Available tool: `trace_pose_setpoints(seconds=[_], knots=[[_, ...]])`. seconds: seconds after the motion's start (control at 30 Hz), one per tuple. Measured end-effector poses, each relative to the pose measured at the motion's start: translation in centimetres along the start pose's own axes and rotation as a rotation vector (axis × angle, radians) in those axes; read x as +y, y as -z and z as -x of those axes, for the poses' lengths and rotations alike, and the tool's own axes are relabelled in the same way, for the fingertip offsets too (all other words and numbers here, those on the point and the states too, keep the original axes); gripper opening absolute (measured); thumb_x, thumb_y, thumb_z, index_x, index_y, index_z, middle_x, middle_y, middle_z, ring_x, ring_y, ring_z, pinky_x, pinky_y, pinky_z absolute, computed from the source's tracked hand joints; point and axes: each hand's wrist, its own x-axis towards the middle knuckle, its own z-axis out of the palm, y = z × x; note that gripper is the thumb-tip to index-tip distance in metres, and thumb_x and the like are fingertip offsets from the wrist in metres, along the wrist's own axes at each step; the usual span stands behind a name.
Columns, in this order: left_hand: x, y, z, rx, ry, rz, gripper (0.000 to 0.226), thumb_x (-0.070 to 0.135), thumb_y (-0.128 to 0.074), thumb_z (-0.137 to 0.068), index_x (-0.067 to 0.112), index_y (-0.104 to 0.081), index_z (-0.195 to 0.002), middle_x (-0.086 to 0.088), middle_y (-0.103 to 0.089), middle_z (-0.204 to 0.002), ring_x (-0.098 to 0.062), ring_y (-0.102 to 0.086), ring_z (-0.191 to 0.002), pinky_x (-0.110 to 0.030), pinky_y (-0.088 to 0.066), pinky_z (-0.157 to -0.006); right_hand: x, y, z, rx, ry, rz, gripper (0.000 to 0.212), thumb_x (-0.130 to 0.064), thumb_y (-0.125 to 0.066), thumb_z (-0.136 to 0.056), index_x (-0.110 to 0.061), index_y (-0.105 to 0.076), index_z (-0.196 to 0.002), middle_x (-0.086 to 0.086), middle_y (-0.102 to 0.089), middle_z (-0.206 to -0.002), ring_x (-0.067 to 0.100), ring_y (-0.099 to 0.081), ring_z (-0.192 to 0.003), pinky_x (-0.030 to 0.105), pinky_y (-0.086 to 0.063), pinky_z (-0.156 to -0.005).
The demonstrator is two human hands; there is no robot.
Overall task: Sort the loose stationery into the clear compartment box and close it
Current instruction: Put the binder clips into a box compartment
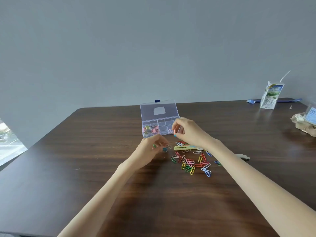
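Observation:
The clear compartment box (159, 124) stands open on the table, its lid (158, 110) tilted back. Its left compartment holds pink and yellow binder clips (150, 130). My right hand (188, 131) hovers just in front of the box's right end, fingers pinched on a small pink binder clip (174, 132). My left hand (150, 148) rests on the table below the box, pinching a blue binder clip (165, 148), with a green paper clip (154, 145) by its fingers. Several coloured paper clips (191, 162) lie scattered beside a yellow utility knife (186, 147).
The dark wood table (85, 159) ends near a grey wall. A milk carton with a straw (271, 95) and a blue wrapper (253, 101) sit at the back right. A crumpled paper bag (304, 124) lies at the right edge. A pale object (243, 156) shows behind my right forearm.

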Motion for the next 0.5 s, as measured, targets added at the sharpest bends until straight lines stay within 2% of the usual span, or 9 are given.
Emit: trace_pose_setpoints(seconds=[0.2,0.33,0.4,0.5], knots=[[0.2,0.5,-2.5,0.090,0.095,0.029,0.029,-0.008,-0.064,-0.078,0.019,-0.061,-0.086,0.011,-0.063,-0.080,0.003,-0.054,-0.066,-0.004,-0.041,-0.064,0.5,0.4,-1.0,0.055,-0.075,-0.153,0.009,-0.013,-0.066,-0.086,-0.014,-0.057,-0.086,0.001,-0.064,-0.083,0.018,-0.062,-0.074,0.032,-0.053,-0.070],[0.0,0.8,-4.3,0.124,0.084,0.012,0.028,-0.007,-0.064,-0.075,0.020,-0.060,-0.081,0.011,-0.063,-0.078,-0.009,-0.056,-0.069,-0.006,-0.042,-0.063,1.4,0.1,-2.0,0.125,-0.094,-0.217,0.008,-0.006,-0.059,-0.089,-0.014,-0.060,-0.091,0.001,-0.063,-0.079,0.021,-0.066,-0.070,0.034,-0.057,-0.070],[-0.3,1.0,-5.2,0.130,0.094,0.000,0.027,-0.004,-0.064,-0.076,0.022,-0.061,-0.080,0.011,-0.065,-0.079,-0.011,-0.059,-0.071,-0.015,-0.046,-0.067,1.8,-0.3,-2.5,0.144,-0.094,-0.197,0.013,-0.005,-0.058,-0.090,-0.014,-0.065,-0.096,0.001,-0.065,-0.084,0.018,-0.067,-0.070,0.030,-0.057,-0.070],[-0.9,1.1,-6.0,0.138,0.120,-0.025,0.027,0.006,-0.068,-0.077,0.032,-0.061,-0.077,0.013,-0.068,-0.082,-0.013,-0.064,-0.078,-0.030,-0.051,-0.074,2.1,-0.7,-3.3,0.185,-0.104,-0.185,0.013,-0.006,-0.061,-0.089,-0.015,-0.070,-0.092,0.002,-0.071,-0.088,0.015,-0.066,-0.076,0.027,-0.056,-0.071]])
